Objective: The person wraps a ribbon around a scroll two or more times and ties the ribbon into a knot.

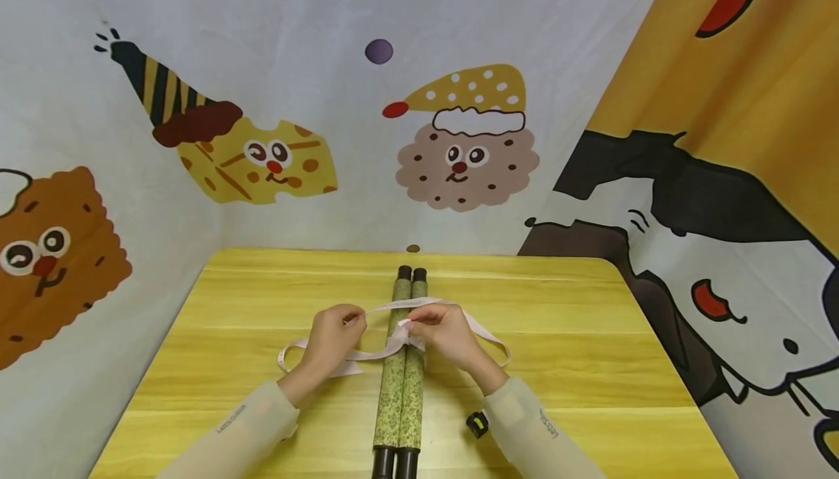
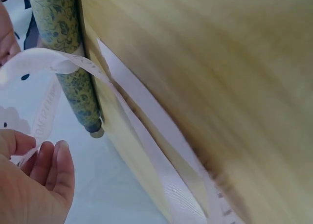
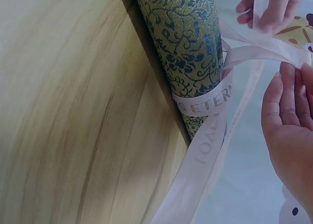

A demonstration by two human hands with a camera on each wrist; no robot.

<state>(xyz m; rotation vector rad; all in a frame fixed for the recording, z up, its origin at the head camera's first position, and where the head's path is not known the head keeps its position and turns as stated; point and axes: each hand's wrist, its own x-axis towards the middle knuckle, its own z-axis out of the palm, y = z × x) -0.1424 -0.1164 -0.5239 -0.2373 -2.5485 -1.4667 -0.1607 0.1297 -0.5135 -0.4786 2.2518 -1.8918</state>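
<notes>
Two rolled scrolls, covered in green floral brocade with dark end knobs, lie side by side and point away from me on the table. A pale pink ribbon printed with lettering wraps round them, its loose lengths trailing left and right. Left of the scrolls, my left hand pinches one stretch of ribbon between thumb and fingertips. Over the scrolls, my right hand pinches another part of the ribbon close to where it crosses. In the right wrist view a loop of ribbon runs from the scroll up to the right fingertips.
On the wooden table, a small black object with a yellow mark lies beside my right sleeve. A cloth backdrop with cartoon prints hangs behind the table's far edge.
</notes>
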